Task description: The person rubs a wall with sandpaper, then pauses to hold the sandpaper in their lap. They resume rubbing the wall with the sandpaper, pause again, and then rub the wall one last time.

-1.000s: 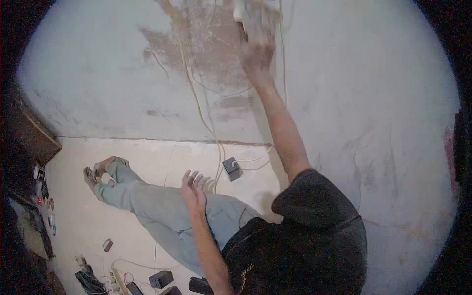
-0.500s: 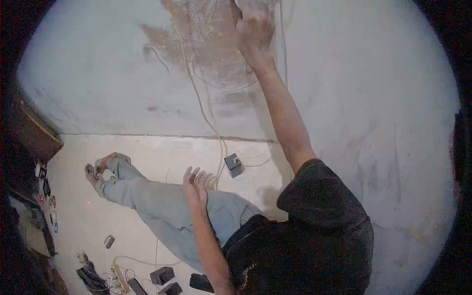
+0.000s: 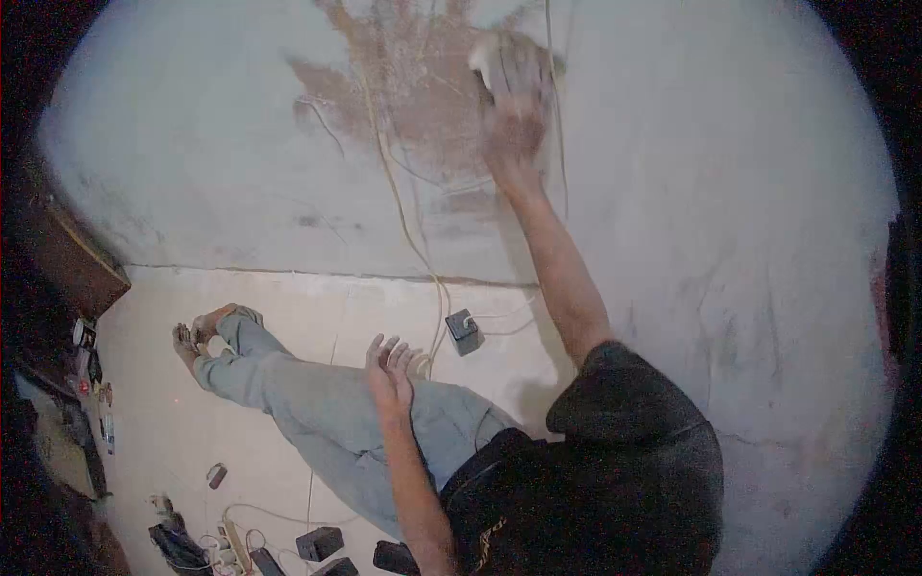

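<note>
My right hand is pressed against the wall, at the right edge of a bare brown patch. Its fingers are closed over a small whitish thing, mostly hidden under the hand; its kind I cannot tell. A thin cable runs down the wall just beside this hand. Over my thigh, in grey-blue trousers, rests my left hand, fingers apart and holding nothing.
A black adapter with cords lies on the pale floor near the wall. A hanging cable crosses the brown patch. At the lower left are a power strip, black blocks and a small dark object. A brown box-like thing stands far left.
My right hand has moved down and slightly right along the wall, bringing the whitish thing into view. My left hand stays over my thigh. The whole view has shifted a little.
</note>
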The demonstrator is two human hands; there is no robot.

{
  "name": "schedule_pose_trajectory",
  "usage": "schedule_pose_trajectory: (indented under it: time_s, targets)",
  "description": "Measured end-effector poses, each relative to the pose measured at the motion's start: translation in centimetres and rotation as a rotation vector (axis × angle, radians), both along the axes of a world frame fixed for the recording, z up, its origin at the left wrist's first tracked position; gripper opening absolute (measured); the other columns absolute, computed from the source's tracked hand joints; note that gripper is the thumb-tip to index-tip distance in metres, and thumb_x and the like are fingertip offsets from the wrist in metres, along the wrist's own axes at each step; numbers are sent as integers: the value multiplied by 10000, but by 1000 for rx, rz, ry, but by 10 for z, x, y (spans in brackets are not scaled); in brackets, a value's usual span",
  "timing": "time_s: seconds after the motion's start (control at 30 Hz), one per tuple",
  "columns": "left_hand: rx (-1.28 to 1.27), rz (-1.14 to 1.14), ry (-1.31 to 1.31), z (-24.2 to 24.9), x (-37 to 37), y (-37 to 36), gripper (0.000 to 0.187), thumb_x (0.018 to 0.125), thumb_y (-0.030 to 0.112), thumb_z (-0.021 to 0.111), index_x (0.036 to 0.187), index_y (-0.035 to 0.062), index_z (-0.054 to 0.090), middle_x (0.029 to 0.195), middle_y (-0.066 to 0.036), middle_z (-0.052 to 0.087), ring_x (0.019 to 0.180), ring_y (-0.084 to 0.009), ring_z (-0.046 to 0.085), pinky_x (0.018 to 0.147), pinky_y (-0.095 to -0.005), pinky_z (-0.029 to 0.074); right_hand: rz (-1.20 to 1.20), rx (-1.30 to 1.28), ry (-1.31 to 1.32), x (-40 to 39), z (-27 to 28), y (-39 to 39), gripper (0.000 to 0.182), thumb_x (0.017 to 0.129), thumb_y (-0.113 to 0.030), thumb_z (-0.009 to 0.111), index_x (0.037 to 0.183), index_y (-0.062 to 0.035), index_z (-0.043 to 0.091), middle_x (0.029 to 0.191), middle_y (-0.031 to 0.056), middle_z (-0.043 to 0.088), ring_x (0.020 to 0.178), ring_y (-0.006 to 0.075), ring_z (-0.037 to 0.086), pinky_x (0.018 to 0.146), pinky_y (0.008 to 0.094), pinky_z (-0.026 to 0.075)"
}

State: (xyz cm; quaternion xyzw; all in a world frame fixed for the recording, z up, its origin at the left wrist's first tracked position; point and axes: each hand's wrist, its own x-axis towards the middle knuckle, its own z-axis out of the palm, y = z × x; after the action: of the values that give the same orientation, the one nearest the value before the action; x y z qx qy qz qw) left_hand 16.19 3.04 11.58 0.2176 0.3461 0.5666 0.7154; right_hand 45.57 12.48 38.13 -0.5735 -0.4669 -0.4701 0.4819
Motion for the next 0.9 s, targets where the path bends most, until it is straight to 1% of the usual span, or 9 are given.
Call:
schedule_pose_trajectory:
  time_s: [0.17,0.27,0.33,0.43,0.7,0.73,0.8,0.87,0.9]
  targets:
    - [-3,-40,-26,-7,-2,4,500,903,234,510,1324,-5,385,1241,-213,445,1109,-321,462,951,-442,421,-183,-17,-185,14,7,0,397,837,-210,599,1215,-90,581,1221,152,567,1216,374,442,1033,477,338]
    - [-19,-31,-34,-5,-2,4,480,912,227,494,1321,-1,390,1245,-210,445,1114,-321,458,957,-449,417,32,-82,26,8,-24,-18,415,819,-160,602,1226,-90,572,1206,154,568,1218,371,439,1046,479,322]
    - [-21,-16,-40,-7,-4,5,472,916,225,488,1320,0,391,1247,-209,444,1115,-320,456,960,-452,415,15,-137,-6,13,-64,-25,542,783,-144,630,1310,-125,508,1362,152,446,1286,359,366,1091,472,270]
    - [14,-38,-46,-9,-5,3,469,919,224,479,1322,2,388,1250,-211,441,1119,-327,455,974,-458,407,-46,-163,43,12,-82,-31,499,804,-173,628,1293,-143,531,1350,159,458,1273,359,383,1079,470,293]
    - [-18,-1,-80,-3,-1,4,423,927,172,457,1290,-30,383,1229,-234,438,1121,-342,471,940,-437,459,62,-44,18,-5,20,-4,437,814,-121,589,1249,-95,554,1288,180,498,1231,376,415,1047,484,315]
    - [-15,40,-80,-1,2,5,423,927,172,457,1290,-30,383,1229,-234,438,1121,-342,471,940,-437,459,76,-47,-4,-6,22,-7,432,811,-107,584,1242,-86,557,1277,183,506,1223,382,420,1042,487,316]
    - [64,19,-55,-3,1,2,385,928,159,417,1262,-31,386,1109,-215,514,947,-290,556,800,-375,521,94,-59,-41,-8,18,-16,424,804,-79,575,1227,-68,563,1255,187,521,1207,394,430,1031,492,320]
    - [41,35,-58,3,-2,1,379,923,145,412,1258,-31,388,1103,-215,519,947,-286,556,797,-372,522,89,-78,-29,-7,-6,-23,416,797,-51,565,1213,-49,569,1232,191,536,1190,406,440,1021,498,324]
    - [20,29,-60,5,-1,0,374,918,131,408,1254,-32,390,1096,-214,523,947,-282,557,794,-368,522,70,-98,12,-2,-24,-26,422,824,-108,581,1244,-83,555,1277,178,513,1228,369,423,1039,492,313]
